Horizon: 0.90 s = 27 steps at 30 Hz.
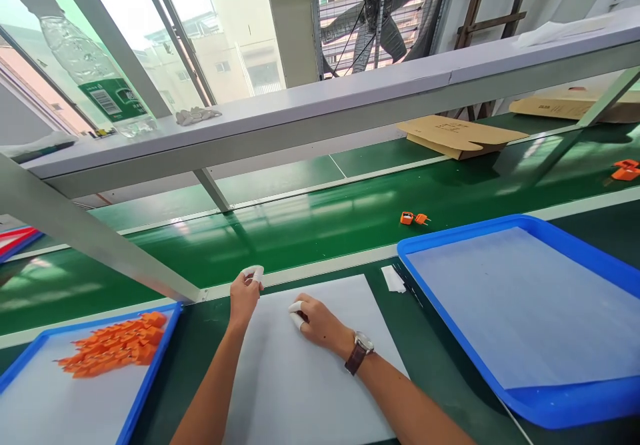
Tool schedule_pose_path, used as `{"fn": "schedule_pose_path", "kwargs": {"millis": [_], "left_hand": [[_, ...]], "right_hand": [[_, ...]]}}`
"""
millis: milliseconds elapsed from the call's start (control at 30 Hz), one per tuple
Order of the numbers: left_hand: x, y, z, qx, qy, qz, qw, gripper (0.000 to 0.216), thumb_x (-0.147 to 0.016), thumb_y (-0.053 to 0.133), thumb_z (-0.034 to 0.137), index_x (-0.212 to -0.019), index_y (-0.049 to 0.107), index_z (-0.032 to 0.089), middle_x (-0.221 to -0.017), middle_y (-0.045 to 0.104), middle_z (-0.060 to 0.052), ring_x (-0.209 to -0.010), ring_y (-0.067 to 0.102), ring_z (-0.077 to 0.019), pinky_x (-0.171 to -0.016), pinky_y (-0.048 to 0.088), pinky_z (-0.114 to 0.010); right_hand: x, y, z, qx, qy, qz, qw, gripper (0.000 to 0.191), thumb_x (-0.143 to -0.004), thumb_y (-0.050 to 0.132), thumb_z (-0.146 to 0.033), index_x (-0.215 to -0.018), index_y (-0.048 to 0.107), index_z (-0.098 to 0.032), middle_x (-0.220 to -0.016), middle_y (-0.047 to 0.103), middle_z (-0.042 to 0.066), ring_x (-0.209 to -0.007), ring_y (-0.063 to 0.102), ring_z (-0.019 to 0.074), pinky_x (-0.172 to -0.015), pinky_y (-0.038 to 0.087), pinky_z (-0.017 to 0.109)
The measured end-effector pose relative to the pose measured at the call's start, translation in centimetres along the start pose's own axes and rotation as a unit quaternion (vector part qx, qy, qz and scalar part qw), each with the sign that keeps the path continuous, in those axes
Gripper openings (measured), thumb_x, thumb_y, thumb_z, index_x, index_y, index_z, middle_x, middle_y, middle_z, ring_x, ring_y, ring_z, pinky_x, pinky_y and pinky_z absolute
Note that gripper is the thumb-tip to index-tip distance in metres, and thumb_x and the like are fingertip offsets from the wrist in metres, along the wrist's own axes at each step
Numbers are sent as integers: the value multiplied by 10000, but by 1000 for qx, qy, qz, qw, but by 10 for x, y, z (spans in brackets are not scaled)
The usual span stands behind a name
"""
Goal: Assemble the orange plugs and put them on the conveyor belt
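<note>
My left hand (245, 296) is raised at the far edge of a white sheet (315, 385), its fingers curled and its thumb and forefinger, both in white finger covers, pinched together. Whatever may be between them is hidden or too small to make out. My right hand (320, 324) is over the sheet, fingers bent, with a small gap between the white-covered thumb and forefinger and nothing visible in it. A watch is on the right wrist. To the left, small orange plastic parts (117, 345) lie piled in a blue-rimmed tray (150, 392).
On the right is a blue tray (565, 402) lined with white paper. A white scrap (393, 279) and a dark thin tool (411, 288) lie beside it. Two orange pieces (414, 218) sit on the green belt (310, 225). A shelf (310, 108) holding a bottle (95, 65) crosses above.
</note>
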<state>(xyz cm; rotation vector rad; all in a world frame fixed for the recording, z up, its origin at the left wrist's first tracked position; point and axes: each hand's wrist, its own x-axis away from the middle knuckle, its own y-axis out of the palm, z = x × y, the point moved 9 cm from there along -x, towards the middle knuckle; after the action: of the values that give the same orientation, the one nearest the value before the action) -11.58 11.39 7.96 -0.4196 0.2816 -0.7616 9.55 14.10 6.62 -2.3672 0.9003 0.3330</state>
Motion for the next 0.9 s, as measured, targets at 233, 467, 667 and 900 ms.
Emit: {"fn": "schedule_pose_path", "kwargs": {"millis": [233,467,667,900], "left_hand": [[48,11,-4,44,-33,-56,997,494,-840,631,452,-1216,644,132,-896,727,-103,-556,612,-140,-485,502,-266],[82,24,-1,75,26,-83,993,468,-866,590,377,-1294,600,188,-1013,728,-95,-704,661,-176,-564,545,-291],[84,42,-9,-43,160,-100,981,357,-884,555,341,-1197,669,213,-1014,719,-73,-745,663,-191,-708,565,-344],[82,45,-3,-79,232,-130,961,322,-876,510,257,-1161,660,263,-1019,713,-26,-790,676,-195,-703,560,-306]], "right_hand": [[1,3,3,5,10,1,1000,317,-826,535,3,-983,691,-224,-977,630,40,-850,601,177,-765,513,291],[0,1,-1,17,6,0,1000,258,-859,532,-32,-953,694,-210,-975,632,43,-854,603,171,-773,520,292],[-4,1,1,59,4,-9,998,169,-862,591,-101,-956,689,-202,-999,653,44,-829,615,169,-751,530,279],[-7,-1,-3,92,21,-30,995,182,-842,648,-119,-970,706,-234,-1050,682,19,-904,656,167,-814,536,255]]}}
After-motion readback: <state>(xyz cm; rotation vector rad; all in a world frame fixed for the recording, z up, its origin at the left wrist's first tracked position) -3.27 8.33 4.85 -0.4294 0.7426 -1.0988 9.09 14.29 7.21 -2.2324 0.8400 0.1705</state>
